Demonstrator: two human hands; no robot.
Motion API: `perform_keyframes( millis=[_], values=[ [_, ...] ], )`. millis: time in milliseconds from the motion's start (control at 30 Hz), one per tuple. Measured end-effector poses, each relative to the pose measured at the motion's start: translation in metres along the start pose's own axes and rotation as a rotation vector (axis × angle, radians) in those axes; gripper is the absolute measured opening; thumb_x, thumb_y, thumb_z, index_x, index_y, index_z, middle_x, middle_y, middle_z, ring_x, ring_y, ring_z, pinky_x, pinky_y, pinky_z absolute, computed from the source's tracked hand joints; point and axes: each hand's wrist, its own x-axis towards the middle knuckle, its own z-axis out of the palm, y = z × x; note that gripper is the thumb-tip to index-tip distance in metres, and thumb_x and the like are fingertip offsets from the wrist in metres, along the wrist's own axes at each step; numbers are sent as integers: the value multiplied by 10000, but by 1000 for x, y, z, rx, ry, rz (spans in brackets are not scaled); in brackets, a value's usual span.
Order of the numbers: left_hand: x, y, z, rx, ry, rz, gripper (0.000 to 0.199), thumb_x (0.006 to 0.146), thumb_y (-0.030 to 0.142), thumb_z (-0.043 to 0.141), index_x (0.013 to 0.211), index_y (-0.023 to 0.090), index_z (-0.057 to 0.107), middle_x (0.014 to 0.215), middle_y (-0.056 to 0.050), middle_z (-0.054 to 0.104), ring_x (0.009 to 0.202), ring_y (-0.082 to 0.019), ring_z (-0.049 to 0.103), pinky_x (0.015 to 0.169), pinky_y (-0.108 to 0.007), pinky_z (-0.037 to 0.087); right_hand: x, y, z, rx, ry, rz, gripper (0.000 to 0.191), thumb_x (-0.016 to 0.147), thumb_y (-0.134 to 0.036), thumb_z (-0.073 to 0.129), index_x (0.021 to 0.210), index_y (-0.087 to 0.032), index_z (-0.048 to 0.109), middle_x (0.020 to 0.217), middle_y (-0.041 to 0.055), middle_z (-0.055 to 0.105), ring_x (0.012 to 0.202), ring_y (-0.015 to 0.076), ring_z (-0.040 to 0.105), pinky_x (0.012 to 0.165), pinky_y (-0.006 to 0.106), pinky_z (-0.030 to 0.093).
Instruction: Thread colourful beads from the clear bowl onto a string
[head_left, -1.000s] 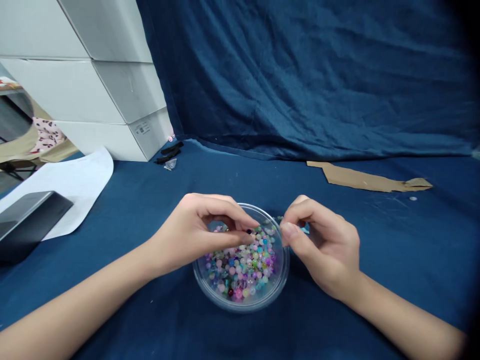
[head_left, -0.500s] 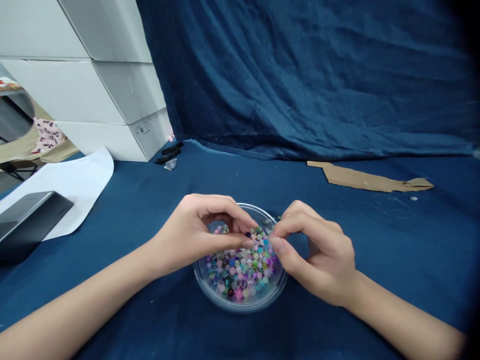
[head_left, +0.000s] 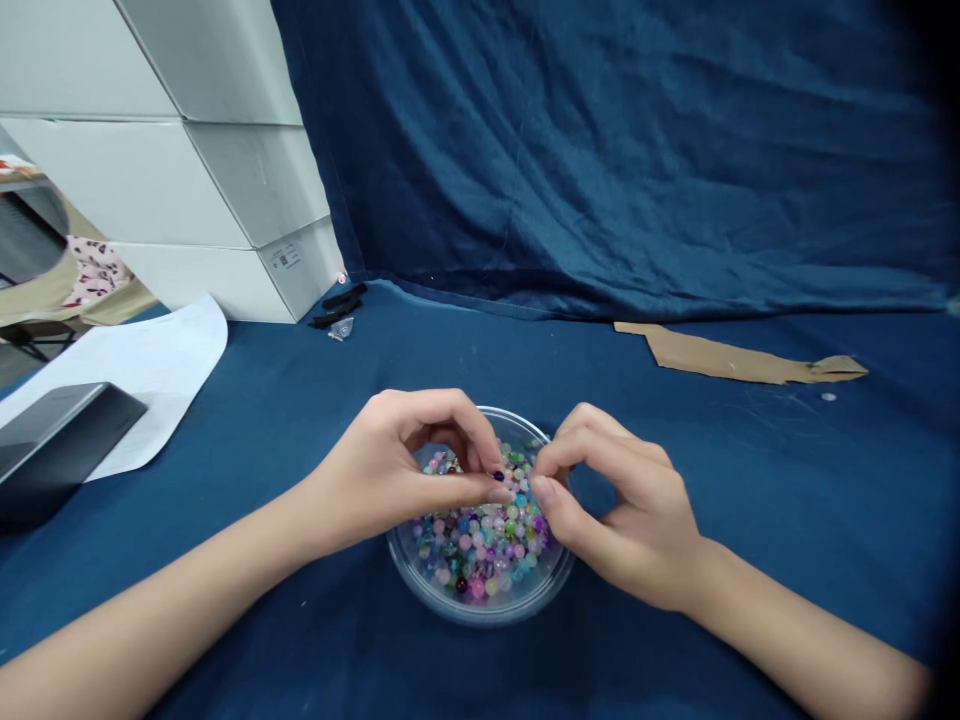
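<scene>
A clear round bowl (head_left: 480, 612) holds many small coloured beads (head_left: 487, 540). Over its left part, my left hand (head_left: 405, 460) pinches a dark blue bead (head_left: 498, 477) between thumb and forefinger. My right hand (head_left: 622, 500) is over the bowl's right rim, its thumb and forefinger pressed together close to the dark bead. Whatever lies between the right fingertips is too small to make out. A short gap separates the fingertips of the two hands.
White boxes (head_left: 217, 200) are stacked at the back left. A dark device (head_left: 67, 440) rests on white paper (head_left: 180, 370) at the left. Black scraps (head_left: 341, 305) lie near the boxes. Torn cardboard (head_left: 727, 358) lies at the back right, before a blue curtain (head_left: 600, 150).
My right hand has moved slightly left, toward my left hand. My left fingertips have shifted a little, and the dark blue bead now shows between them slightly lower.
</scene>
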Motion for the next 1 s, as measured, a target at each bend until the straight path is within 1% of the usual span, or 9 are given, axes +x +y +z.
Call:
perform_keyframes(
  millis=[200,433,633,833,1000],
  values=[
    [0,-1,-2,2,-20,-22,181,759,135,894,813,156,723,810,-12,746,778,-158,712,716,-242,586,1,-1,0,-10,-5,7,105,872,-76,658,829,-171,651,695,-13,616,666,141,541,629,300,455],
    [1,-1,-3,65,-39,50,121,780,120,875,767,155,760,814,-25,763,748,-169,719,692,-258,588,1,-1,0,-7,-6,6,108,862,-61,652,823,-161,656,699,-13,616,670,132,536,631,289,451],
    [1,-3,-4,64,-25,52,122,788,157,876,811,168,757,822,-24,775,771,-191,735,695,-276,603,0,-1,0,-2,-9,9,104,863,-68,651,831,-167,653,701,-14,616,674,136,535,632,293,454],
    [2,-2,-4,76,-44,79,91,811,120,847,822,165,768,844,-25,780,785,-184,743,708,-263,602,2,-1,1,-13,-58,9,90,875,-84,650,839,-167,652,687,-18,606,680,146,520,679,332,441],
    [2,-3,-3,70,-41,78,94,815,134,848,832,168,762,830,-25,775,780,-188,738,692,-267,595,1,-2,1,-20,-89,34,86,890,-99,655,846,-172,661,672,-26,584,680,149,510,689,343,426]
  ],
)
